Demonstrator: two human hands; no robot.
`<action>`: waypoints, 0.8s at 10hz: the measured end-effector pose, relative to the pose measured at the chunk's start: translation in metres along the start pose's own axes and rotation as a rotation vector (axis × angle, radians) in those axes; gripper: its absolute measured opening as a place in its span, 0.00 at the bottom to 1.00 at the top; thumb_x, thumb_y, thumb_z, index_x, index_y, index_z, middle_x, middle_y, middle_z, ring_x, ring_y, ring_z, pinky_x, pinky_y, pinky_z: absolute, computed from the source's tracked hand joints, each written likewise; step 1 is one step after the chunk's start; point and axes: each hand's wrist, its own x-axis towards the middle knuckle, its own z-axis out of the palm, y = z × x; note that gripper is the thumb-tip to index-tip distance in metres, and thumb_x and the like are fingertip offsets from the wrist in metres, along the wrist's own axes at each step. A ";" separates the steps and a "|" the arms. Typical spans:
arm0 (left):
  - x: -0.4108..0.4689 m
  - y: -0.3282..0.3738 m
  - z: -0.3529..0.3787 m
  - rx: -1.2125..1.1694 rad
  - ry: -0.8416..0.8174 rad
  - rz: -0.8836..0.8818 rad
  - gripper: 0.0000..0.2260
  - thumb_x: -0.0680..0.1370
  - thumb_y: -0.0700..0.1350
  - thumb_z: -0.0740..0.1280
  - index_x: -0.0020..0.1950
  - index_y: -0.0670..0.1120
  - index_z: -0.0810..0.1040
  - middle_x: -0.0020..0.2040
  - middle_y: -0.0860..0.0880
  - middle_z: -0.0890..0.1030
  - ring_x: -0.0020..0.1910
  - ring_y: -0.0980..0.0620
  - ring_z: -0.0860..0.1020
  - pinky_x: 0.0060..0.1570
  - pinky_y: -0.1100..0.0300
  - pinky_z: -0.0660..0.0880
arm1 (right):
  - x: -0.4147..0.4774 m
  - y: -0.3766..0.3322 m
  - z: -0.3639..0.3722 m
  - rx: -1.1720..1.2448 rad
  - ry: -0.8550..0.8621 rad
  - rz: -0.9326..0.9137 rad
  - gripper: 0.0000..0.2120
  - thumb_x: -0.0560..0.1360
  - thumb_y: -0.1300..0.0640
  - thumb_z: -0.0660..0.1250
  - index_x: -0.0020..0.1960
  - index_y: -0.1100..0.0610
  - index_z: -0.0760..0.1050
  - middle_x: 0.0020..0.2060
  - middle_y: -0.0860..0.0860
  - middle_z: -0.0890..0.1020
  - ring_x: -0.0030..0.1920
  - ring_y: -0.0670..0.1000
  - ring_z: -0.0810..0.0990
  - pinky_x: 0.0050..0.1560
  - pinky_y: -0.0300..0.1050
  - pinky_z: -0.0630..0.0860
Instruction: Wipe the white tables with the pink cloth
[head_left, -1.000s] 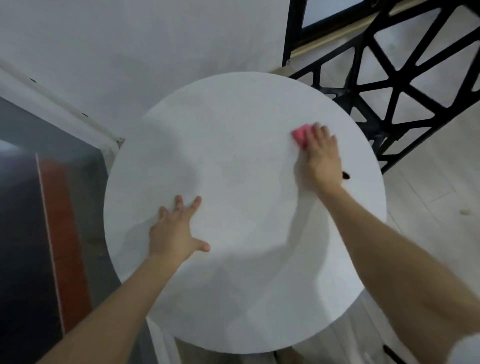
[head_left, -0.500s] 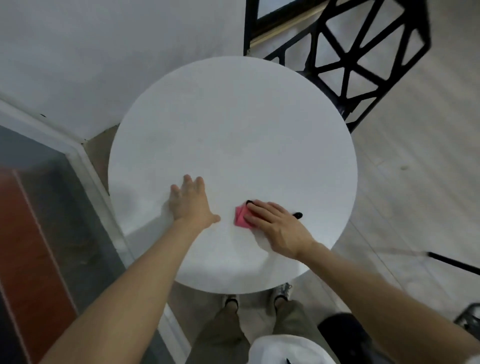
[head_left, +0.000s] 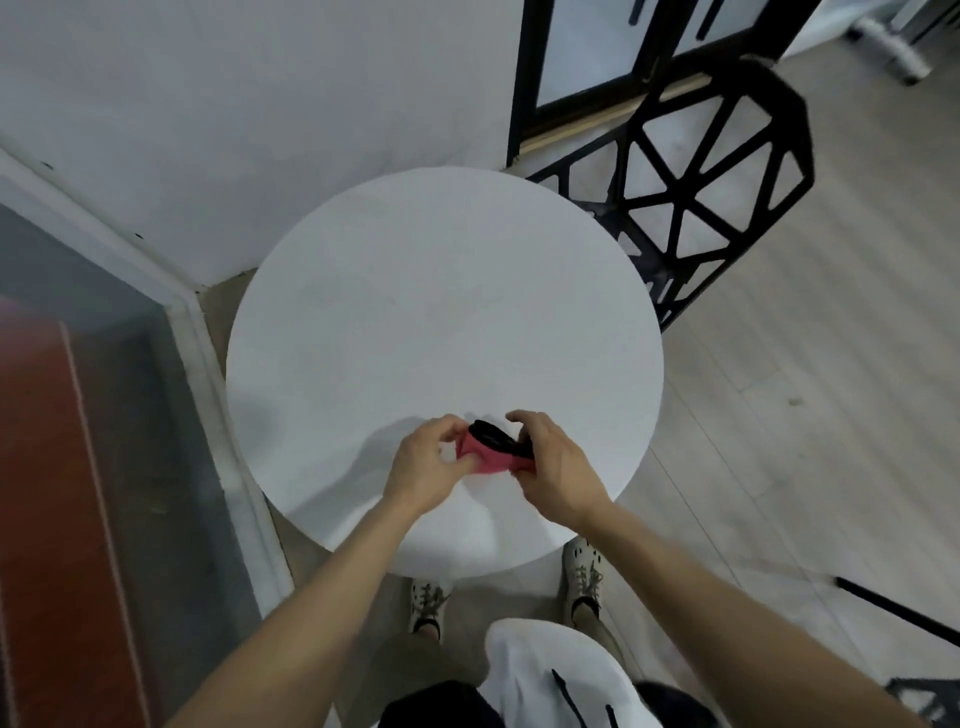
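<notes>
You held the pink cloth (head_left: 483, 461) between both hands over the near edge of the round white tabletop (head_left: 441, 312). Your left hand (head_left: 422, 470) pinched its left end with curled fingers, and your right hand (head_left: 560, 470) gripped its right end. A black strip (head_left: 496, 439) lay along the cloth's far side, and a black lattice chair (head_left: 701, 171) stood by the tabletop's far right edge.

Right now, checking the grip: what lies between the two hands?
In the head view, the pink cloth with a black piece on it; left hand and right hand both pinch it.
</notes>
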 end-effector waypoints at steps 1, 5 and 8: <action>-0.008 0.037 0.005 0.018 0.043 0.025 0.06 0.79 0.47 0.74 0.52 0.57 0.80 0.44 0.58 0.84 0.47 0.59 0.82 0.53 0.53 0.81 | -0.005 -0.001 -0.031 0.210 -0.079 0.086 0.16 0.74 0.50 0.77 0.59 0.50 0.78 0.51 0.47 0.80 0.47 0.51 0.83 0.49 0.50 0.81; -0.054 0.117 0.007 -0.307 0.299 -0.164 0.08 0.75 0.41 0.81 0.51 0.47 0.85 0.49 0.48 0.88 0.53 0.46 0.87 0.53 0.50 0.84 | 0.011 0.004 -0.137 0.601 -0.106 -0.074 0.11 0.75 0.45 0.77 0.46 0.47 0.76 0.43 0.47 0.84 0.41 0.54 0.86 0.36 0.45 0.79; -0.049 0.086 0.048 0.161 -0.018 -0.557 0.24 0.82 0.50 0.76 0.75 0.46 0.74 0.68 0.45 0.81 0.65 0.46 0.81 0.68 0.52 0.77 | 0.030 0.084 -0.156 -0.398 -0.406 0.170 0.25 0.83 0.43 0.68 0.71 0.59 0.70 0.65 0.57 0.80 0.62 0.59 0.81 0.54 0.50 0.77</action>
